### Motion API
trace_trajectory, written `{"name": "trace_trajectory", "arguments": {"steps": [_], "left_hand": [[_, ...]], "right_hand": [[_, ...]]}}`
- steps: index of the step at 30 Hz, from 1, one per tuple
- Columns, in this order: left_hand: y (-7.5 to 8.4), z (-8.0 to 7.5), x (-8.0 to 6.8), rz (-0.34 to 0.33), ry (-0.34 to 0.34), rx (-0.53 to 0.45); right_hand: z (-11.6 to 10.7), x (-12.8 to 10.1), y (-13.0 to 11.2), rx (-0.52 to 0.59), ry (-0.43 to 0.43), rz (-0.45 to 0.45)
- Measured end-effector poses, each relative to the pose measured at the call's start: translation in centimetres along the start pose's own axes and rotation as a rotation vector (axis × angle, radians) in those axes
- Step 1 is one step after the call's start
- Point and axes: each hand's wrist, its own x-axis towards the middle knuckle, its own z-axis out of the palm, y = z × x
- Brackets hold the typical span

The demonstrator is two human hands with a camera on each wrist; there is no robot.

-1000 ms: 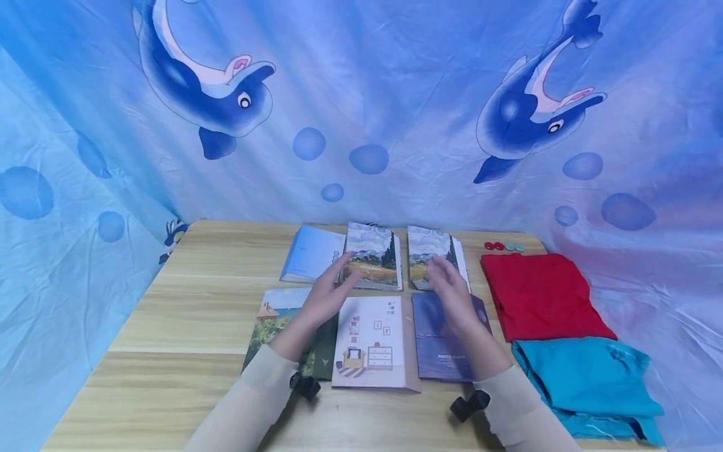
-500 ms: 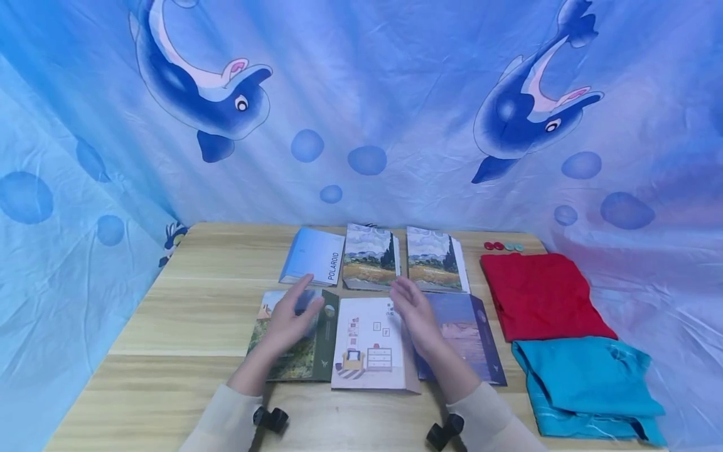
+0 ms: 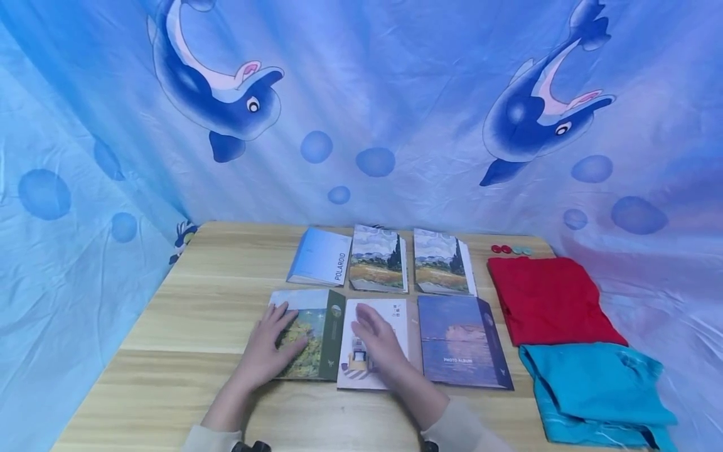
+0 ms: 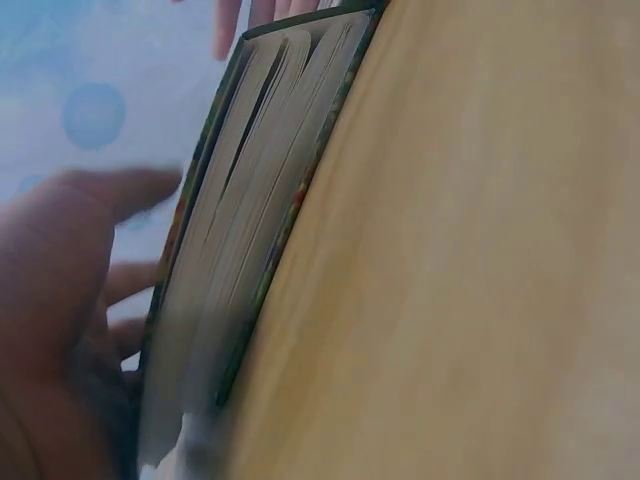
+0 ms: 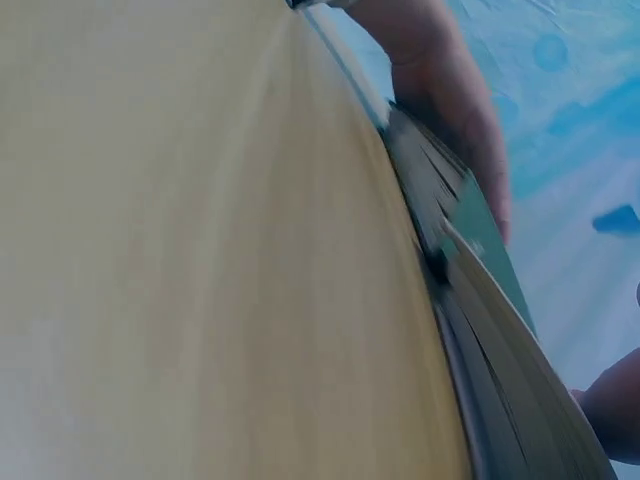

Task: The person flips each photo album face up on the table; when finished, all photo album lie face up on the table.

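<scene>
Six photo albums lie in two rows on the wooden table (image 3: 186,314). My left hand (image 3: 270,344) rests flat on the green landscape album (image 3: 314,331) at the front left, fingers straight. Beside it, my right hand (image 3: 375,338) lies flat on the white album (image 3: 395,314) with a room drawing. The left wrist view shows that green album's page edges (image 4: 250,250) beside my left hand (image 4: 60,300). In the blurred right wrist view, album edges (image 5: 480,300) meet the table (image 5: 200,250).
A purple album (image 3: 460,342) lies at the front right. Behind are a blue Polaroid album (image 3: 319,256) and two painted-landscape albums (image 3: 377,267) (image 3: 440,270). Red cloth (image 3: 550,301), teal cloth (image 3: 599,389) and small buttons (image 3: 511,250) sit at the right. A blue dolphin curtain surrounds the table.
Both hands drew back from the back row of albums and shifted left. They now lie on the green and white front albums. The purple album is uncovered.
</scene>
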Motion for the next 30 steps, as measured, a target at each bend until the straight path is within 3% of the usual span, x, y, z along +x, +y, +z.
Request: {"name": "trace_trajectory", "arguments": {"steps": [7, 14, 23, 30], "left_hand": [[0.6, 0.4, -1.9, 0.085, -0.091, 0.134], [0.0, 0.5, -2.4, 0.141, -0.080, 0.137], [-0.9, -0.2, -3.3, 0.127, -0.081, -0.098], [0.9, -0.2, -2.8, 0.087, -0.119, -0.214]], "right_hand": [[2.1, -0.2, 0.3, 0.016, -0.096, 0.015], [2.3, -0.1, 0.8, -0.023, -0.115, 0.002], [3.1, 0.1, 1.1, -0.008, -0.101, 0.042], [3.2, 0.1, 0.2, 0.168, -0.037, 0.154]]}}
